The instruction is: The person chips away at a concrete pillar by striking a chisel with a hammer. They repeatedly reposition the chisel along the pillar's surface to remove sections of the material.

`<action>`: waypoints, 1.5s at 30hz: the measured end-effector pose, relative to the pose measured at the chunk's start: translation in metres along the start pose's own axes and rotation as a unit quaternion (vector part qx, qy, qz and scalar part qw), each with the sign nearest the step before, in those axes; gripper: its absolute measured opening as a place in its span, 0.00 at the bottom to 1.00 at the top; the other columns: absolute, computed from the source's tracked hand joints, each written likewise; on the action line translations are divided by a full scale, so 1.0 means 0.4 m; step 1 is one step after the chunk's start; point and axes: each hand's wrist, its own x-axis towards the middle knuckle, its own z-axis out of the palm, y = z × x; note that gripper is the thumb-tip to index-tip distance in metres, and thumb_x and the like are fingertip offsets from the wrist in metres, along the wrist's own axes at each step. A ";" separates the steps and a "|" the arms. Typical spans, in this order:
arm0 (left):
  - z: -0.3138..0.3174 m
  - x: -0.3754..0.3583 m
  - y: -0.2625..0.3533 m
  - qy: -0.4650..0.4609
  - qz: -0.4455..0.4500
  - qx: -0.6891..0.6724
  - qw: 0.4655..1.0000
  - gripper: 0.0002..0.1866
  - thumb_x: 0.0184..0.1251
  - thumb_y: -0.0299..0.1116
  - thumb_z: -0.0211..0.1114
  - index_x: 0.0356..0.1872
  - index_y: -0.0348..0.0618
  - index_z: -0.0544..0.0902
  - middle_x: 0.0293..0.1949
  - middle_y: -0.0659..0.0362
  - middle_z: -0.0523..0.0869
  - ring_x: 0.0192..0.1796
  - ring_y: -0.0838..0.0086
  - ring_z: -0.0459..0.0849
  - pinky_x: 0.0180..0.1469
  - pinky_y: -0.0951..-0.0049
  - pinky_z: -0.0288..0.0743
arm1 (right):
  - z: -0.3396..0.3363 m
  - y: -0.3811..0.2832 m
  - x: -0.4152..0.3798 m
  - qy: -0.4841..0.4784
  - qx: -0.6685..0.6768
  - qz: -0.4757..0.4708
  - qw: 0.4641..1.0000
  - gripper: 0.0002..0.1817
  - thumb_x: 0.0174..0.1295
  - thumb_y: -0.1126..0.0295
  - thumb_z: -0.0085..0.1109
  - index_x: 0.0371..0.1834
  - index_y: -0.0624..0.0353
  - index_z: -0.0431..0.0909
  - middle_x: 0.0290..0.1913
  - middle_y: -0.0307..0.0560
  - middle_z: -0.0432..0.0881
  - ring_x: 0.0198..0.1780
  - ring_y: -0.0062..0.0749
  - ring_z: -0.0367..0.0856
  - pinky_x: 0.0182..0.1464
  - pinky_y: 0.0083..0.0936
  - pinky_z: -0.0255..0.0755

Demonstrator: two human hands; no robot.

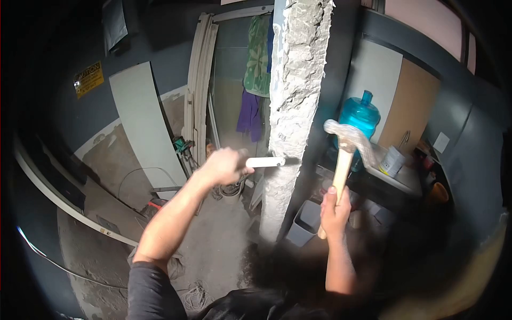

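My left hand (226,166) is closed around a white rod (265,162) that points to the right. The rod's far end overlaps the rough, chipped face of the column (293,101) in this view. In my right hand (336,213) a claw hammer (344,165) is gripped by its light wooden handle, raised upright to the right of the column. Its metal head is slightly blurred and overlaps a blue water jug (360,113) behind it.
A grey bin (305,223) stands on the floor right of the column's base. Tall boards (141,120) lean at the left wall below a yellow caution sign (88,79). Green and purple cloths (249,113) hang behind. A white tub (392,161) sits on the right-hand counter.
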 end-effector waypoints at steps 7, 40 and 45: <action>0.082 0.099 0.135 0.189 -0.017 -0.118 0.975 0.19 0.76 0.41 0.58 0.54 0.34 0.77 0.43 0.41 0.84 0.45 0.42 0.84 0.46 0.50 0.79 | 0.014 -0.075 0.014 -0.005 0.204 0.001 0.979 0.18 0.79 0.55 0.45 0.41 0.61 0.67 0.24 0.37 0.68 0.19 0.16 0.64 0.21 0.17 0.63; 0.168 0.313 0.248 0.388 -0.119 -0.276 0.871 0.21 0.76 0.43 0.58 0.35 0.29 0.79 0.26 0.35 0.82 0.34 0.40 0.84 0.38 0.48 0.76 | -0.009 -0.245 0.165 0.056 0.181 -0.178 0.966 0.14 0.78 0.61 0.48 0.36 0.59 0.70 0.23 0.39 0.70 0.20 0.22 0.69 0.23 0.21 0.66; 0.181 0.330 0.245 0.402 -0.125 -0.238 0.875 0.20 0.75 0.43 0.58 0.37 0.29 0.79 0.27 0.35 0.82 0.34 0.40 0.84 0.37 0.49 0.76 | -0.017 -0.298 0.195 0.066 0.342 -0.253 0.902 0.13 0.78 0.62 0.47 0.37 0.58 0.70 0.25 0.40 0.68 0.21 0.21 0.69 0.22 0.20 0.66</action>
